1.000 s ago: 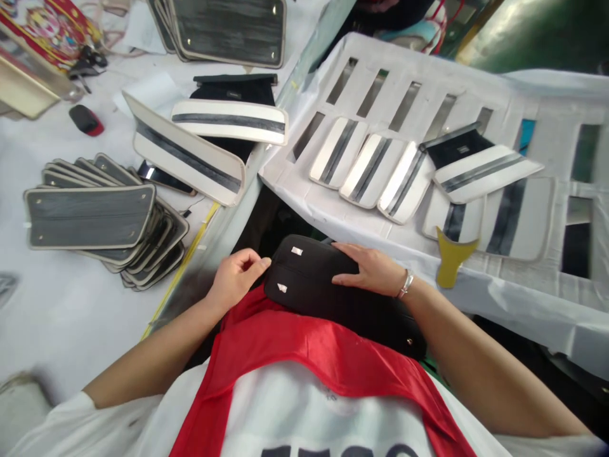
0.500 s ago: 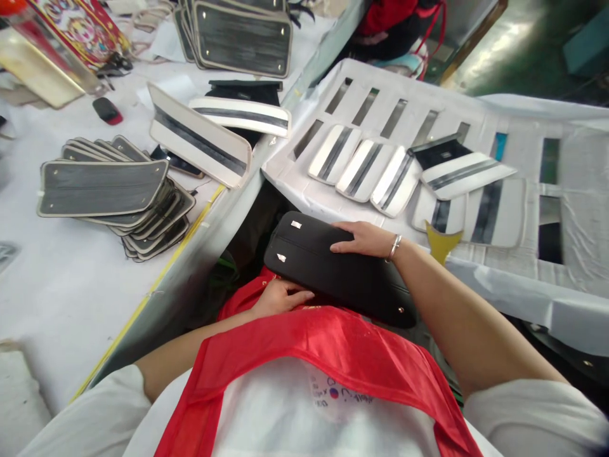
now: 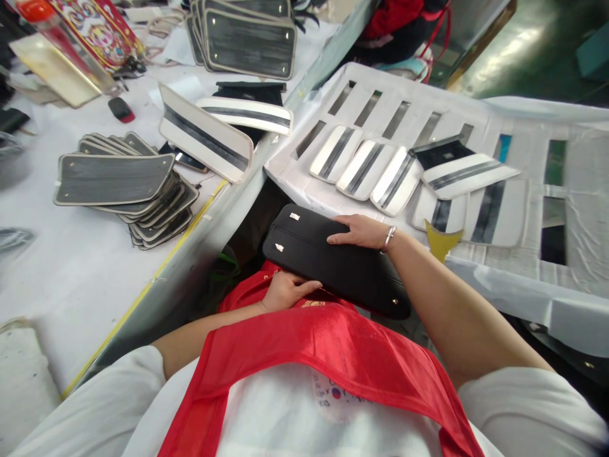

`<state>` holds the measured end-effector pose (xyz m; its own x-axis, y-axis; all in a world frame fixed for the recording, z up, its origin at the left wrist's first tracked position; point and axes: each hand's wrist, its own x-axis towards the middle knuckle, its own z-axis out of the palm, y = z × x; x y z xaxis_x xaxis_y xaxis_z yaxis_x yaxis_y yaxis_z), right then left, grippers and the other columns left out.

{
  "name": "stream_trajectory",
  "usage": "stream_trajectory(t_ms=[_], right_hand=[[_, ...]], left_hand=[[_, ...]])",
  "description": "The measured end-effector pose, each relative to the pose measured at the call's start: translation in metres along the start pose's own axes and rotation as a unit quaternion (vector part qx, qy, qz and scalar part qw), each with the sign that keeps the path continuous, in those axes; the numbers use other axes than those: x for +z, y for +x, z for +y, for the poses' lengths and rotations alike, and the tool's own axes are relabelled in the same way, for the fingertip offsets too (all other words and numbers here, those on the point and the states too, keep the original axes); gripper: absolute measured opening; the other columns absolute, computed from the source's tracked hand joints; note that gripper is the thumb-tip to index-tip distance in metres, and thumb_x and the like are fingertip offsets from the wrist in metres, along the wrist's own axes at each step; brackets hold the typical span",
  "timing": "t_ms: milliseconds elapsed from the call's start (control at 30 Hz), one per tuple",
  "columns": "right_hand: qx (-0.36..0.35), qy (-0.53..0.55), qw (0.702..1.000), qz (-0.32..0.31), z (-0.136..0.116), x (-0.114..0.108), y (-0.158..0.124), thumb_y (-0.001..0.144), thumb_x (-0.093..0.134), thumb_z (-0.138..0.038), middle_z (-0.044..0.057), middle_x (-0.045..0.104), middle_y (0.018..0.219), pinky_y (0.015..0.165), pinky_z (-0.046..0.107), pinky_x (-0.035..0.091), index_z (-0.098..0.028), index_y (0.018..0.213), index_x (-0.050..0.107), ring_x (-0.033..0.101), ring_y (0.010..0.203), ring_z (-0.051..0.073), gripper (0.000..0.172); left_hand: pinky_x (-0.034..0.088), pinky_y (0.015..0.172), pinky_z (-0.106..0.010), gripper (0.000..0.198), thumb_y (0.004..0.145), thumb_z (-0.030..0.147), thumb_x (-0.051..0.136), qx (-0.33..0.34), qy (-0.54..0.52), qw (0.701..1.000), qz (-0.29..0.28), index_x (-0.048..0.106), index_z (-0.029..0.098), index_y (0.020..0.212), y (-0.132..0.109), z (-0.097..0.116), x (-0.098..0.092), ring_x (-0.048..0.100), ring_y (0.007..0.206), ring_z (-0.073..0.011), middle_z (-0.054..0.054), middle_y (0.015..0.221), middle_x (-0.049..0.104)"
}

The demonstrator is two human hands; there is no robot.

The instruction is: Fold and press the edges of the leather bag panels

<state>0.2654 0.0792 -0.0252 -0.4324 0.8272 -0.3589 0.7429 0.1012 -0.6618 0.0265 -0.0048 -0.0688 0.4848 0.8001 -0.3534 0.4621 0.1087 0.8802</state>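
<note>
Right hand (image 3: pixel 359 231) flat, fingers apart on black panel (image 3: pixel 333 263) | left hand (image 3: pixel 285 291) grip unclear | axis left-right

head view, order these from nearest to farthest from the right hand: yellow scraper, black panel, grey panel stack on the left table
1. black panel, under the right hand, touching.
2. yellow scraper, just to its right.
3. grey panel stack, far left on the table.
</note>
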Motion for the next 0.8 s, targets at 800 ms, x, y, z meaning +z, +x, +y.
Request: stream_trajectory(t_ms=[800], right_hand=[[0.068,-0.204,0.961,0.176,-0.030,0.011,-0.015,0.079,0.050,-0.061,0.007,0.062,0.078,0.064,0.032,0.043,-0.017,0.092,0.055,0.060,0.075,0.024,0.046]], left_hand=[[0.046,0.072,-0.028,0.031,0.077,0.037,0.061,0.096,0.157,0.957,0.226,0.054,0.021,0.102,0.030,0.037,-0.094,0.052,0.077,-0.0145,-0.003,0.095,0.055]])
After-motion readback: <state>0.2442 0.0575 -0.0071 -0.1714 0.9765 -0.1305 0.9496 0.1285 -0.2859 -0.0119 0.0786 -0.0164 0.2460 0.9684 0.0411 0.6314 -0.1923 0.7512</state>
